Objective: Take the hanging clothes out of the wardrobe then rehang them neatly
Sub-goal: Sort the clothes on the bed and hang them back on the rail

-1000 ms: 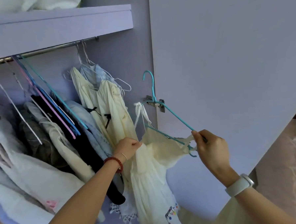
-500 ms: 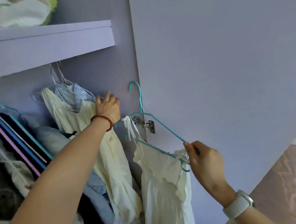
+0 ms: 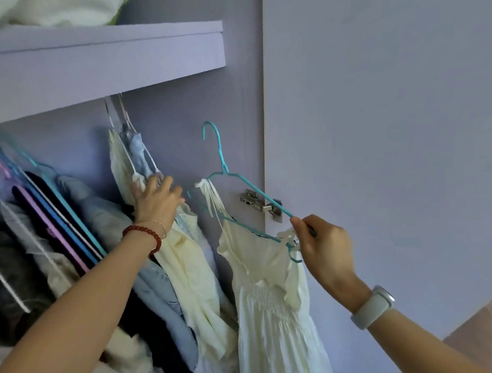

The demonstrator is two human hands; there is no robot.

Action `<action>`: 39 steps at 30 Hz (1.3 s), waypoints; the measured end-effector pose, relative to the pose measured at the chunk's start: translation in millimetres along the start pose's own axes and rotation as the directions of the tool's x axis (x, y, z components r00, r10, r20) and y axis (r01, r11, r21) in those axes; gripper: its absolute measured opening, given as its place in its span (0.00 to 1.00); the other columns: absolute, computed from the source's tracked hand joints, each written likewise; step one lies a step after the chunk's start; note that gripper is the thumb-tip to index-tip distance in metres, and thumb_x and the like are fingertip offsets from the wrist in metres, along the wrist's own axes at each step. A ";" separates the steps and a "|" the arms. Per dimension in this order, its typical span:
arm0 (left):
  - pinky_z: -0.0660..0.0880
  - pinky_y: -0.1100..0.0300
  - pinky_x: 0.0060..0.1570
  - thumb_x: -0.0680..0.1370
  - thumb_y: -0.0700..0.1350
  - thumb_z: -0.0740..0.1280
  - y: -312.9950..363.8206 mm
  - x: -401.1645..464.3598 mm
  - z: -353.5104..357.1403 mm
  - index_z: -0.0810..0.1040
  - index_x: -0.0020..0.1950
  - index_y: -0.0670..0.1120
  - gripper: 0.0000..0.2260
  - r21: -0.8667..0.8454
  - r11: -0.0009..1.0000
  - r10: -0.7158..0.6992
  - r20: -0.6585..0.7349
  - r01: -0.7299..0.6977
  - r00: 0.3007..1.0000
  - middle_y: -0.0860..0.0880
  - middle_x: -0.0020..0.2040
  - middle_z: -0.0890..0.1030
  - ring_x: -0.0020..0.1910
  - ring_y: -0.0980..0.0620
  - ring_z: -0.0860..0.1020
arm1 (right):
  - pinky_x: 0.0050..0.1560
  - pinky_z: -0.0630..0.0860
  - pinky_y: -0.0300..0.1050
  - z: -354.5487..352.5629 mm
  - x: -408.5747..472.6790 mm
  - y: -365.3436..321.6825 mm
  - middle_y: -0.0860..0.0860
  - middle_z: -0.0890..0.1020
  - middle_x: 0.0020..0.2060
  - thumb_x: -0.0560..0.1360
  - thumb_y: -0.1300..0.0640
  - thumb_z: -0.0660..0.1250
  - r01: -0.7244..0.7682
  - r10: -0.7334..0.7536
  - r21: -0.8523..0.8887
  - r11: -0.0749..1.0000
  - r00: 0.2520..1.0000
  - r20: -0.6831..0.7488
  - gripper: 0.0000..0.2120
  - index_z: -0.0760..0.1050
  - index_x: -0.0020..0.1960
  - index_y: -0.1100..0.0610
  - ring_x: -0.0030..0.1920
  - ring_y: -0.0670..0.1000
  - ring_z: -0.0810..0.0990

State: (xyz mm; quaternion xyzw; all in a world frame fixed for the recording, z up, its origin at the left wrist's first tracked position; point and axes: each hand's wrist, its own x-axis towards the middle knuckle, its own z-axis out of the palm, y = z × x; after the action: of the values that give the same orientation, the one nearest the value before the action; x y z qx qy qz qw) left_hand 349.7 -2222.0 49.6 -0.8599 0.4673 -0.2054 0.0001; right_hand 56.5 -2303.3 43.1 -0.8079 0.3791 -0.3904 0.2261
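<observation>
Above the hanging clothes [image 3: 168,247] runs a shelf [image 3: 98,60], bedding [image 3: 47,11] piled on it. At three o'clock from the clothes hangs a dress [image 3: 267,293] on a hanger [image 3: 224,170]. The door [image 3: 378,122] stands further right, its hinge [image 3: 261,204] behind the hanger's arm. At five o'clock lies a bed [image 3: 486,330].
</observation>
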 end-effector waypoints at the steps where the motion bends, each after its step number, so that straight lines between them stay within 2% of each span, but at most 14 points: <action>1: 0.72 0.40 0.50 0.77 0.42 0.65 -5.3 -4.4 -2.0 0.79 0.49 0.38 0.08 -0.053 0.998 -0.021 0.035 0.023 0.999 0.40 0.56 0.74 0.60 0.38 0.68 | 0.26 0.60 0.43 5.1 6.1 -8.5 0.50 0.68 0.21 0.77 0.52 0.62 0.018 -0.018 0.025 1.000 1.000 -0.004 0.18 0.72 0.33 0.62 0.25 0.55 0.67; 4: 0.70 0.54 0.37 0.80 0.43 0.60 -15.5 -12.5 -8.5 0.77 0.55 0.40 0.10 -0.035 0.999 -0.013 0.077 0.016 0.997 0.43 0.60 0.70 0.58 0.42 0.69 | 0.28 0.60 0.46 22.1 28.1 -32.1 0.50 0.66 0.21 0.78 0.52 0.61 0.021 -0.019 0.126 0.992 1.000 -0.018 0.18 0.67 0.31 0.59 0.24 0.50 0.63; 6: 0.72 0.56 0.29 0.75 0.40 0.68 -21.1 -20.1 -13.6 0.79 0.46 0.39 0.04 -0.053 0.997 0.054 0.024 -0.053 0.998 0.41 0.52 0.74 0.48 0.40 0.75 | 0.29 0.59 0.46 36.3 42.7 -44.4 0.50 0.65 0.21 0.78 0.53 0.60 0.008 -0.001 0.182 0.983 0.999 -0.037 0.20 0.63 0.29 0.57 0.24 0.48 0.61; 8: 0.71 0.58 0.21 0.65 0.37 0.77 -30.8 -28.1 -14.5 0.78 0.34 0.37 0.08 -0.057 0.993 0.100 -0.014 -0.100 0.995 0.39 0.42 0.76 0.33 0.40 0.76 | 0.29 0.57 0.45 52.2 55.6 -53.4 0.50 0.64 0.22 0.78 0.54 0.60 0.022 -0.011 0.230 0.973 0.999 -0.050 0.21 0.62 0.28 0.57 0.24 0.48 0.60; 14: 0.67 0.61 0.19 0.58 0.33 0.78 -49.3 -60.2 -22.2 0.75 0.28 0.37 0.11 -0.007 0.997 0.079 0.004 -0.079 0.997 0.38 0.36 0.76 0.23 0.42 0.73 | 0.32 0.62 0.48 92.9 82.8 -77.7 0.54 0.70 0.25 0.79 0.52 0.58 0.081 -0.067 0.303 0.949 0.996 -0.056 0.20 0.70 0.34 0.64 0.29 0.55 0.66; 18: 0.59 0.70 0.21 0.51 0.33 0.82 -58.9 -69.4 -13.9 0.74 0.25 0.40 0.16 0.036 0.997 0.062 -0.014 -0.062 0.998 0.42 0.34 0.76 0.21 0.46 0.72 | 0.31 0.54 0.45 114.4 98.1 -87.8 0.53 0.69 0.25 0.79 0.53 0.59 0.117 -0.083 0.343 0.932 0.990 -0.111 0.18 0.70 0.34 0.62 0.29 0.54 0.66; 20: 0.57 0.71 0.21 0.50 0.34 0.82 -58.4 -69.8 -13.2 0.75 0.26 0.40 0.16 0.043 0.998 0.049 -0.002 -0.049 0.999 0.43 0.35 0.76 0.22 0.46 0.73 | 0.31 0.54 0.44 123.9 107.5 -93.1 0.53 0.70 0.26 0.79 0.53 0.58 0.109 -0.081 0.364 0.925 0.993 -0.090 0.18 0.70 0.34 0.61 0.30 0.54 0.67; 24: 0.71 0.58 0.19 0.60 0.35 0.79 -46.9 -61.3 -8.3 0.76 0.30 0.38 0.11 -0.052 0.997 0.055 -0.057 -0.058 0.997 0.41 0.39 0.76 0.28 0.43 0.76 | 0.33 0.57 0.42 146.6 131.1 -103.7 0.49 0.67 0.24 0.80 0.51 0.56 0.024 -0.046 0.324 0.946 0.997 0.060 0.20 0.63 0.30 0.56 0.32 0.55 0.67; 26: 0.75 0.53 0.29 0.71 0.37 0.71 -38.2 -58.3 -9.1 0.79 0.39 0.37 0.04 -0.107 0.994 -0.014 -0.045 0.009 0.999 0.40 0.48 0.75 0.41 0.41 0.78 | 0.35 0.59 0.43 157.6 139.0 -100.8 0.48 0.65 0.25 0.80 0.50 0.55 -0.010 -0.027 0.261 0.965 0.990 0.141 0.21 0.59 0.29 0.54 0.34 0.57 0.68; 28: 0.75 0.53 0.43 0.78 0.41 0.63 -33.2 -58.6 -6.5 0.79 0.50 0.38 0.08 -0.075 0.990 -0.117 0.008 0.117 0.993 0.44 0.59 0.71 0.57 0.45 0.73 | 0.37 0.61 0.45 167.5 140.4 -90.1 0.50 0.66 0.26 0.80 0.50 0.54 -0.021 -0.025 0.230 0.973 0.980 0.197 0.20 0.61 0.31 0.57 0.36 0.57 0.68; 30: 0.76 0.51 0.51 0.76 0.38 0.65 -24.2 -64.3 -7.1 0.79 0.51 0.38 0.07 -0.163 0.969 -0.195 -0.055 0.184 0.979 0.43 0.62 0.72 0.64 0.44 0.71 | 0.38 0.62 0.45 174.8 136.1 -78.3 0.53 0.68 0.28 0.80 0.50 0.54 -0.022 -0.036 0.251 0.968 0.974 0.226 0.18 0.64 0.36 0.60 0.37 0.57 0.69; 33: 0.75 0.46 0.52 0.67 0.33 0.73 -7.6 -70.2 6.6 0.81 0.49 0.37 0.11 -0.224 0.959 -0.218 -0.201 0.172 0.955 0.38 0.62 0.75 0.66 0.36 0.68 | 0.38 0.61 0.44 177.2 129.0 -72.2 0.54 0.72 0.32 0.80 0.51 0.54 0.015 -0.080 0.281 0.960 0.972 0.222 0.16 0.67 0.40 0.60 0.36 0.57 0.68; 36: 0.71 0.41 0.61 0.70 0.33 0.69 11.1 -74.9 18.7 0.77 0.58 0.37 0.16 -0.298 0.938 -0.269 -0.297 0.178 0.916 0.36 0.69 0.67 0.71 0.36 0.57 | 0.37 0.60 0.43 176.5 123.9 -67.0 0.58 0.75 0.36 0.80 0.54 0.54 0.058 -0.135 0.354 0.933 0.971 0.196 0.13 0.70 0.44 0.61 0.37 0.57 0.70; 39: 0.65 0.39 0.65 0.72 0.31 0.65 30.5 -83.5 26.8 0.68 0.67 0.41 0.23 -0.373 0.906 -0.332 -0.338 0.199 0.881 0.37 0.74 0.55 0.74 0.38 0.47 | 0.34 0.64 0.33 175.2 111.0 -52.0 0.52 0.72 0.37 0.79 0.57 0.57 0.073 -0.168 0.549 0.833 0.978 0.124 0.05 0.67 0.46 0.56 0.37 0.51 0.70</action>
State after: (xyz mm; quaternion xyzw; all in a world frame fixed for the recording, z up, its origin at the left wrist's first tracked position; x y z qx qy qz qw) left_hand 294.7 -2177.2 -10.3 -0.8452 0.3613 -0.2914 -0.2650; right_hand 265.0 -2347.1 24.6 -0.7633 0.1811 -0.4258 0.4508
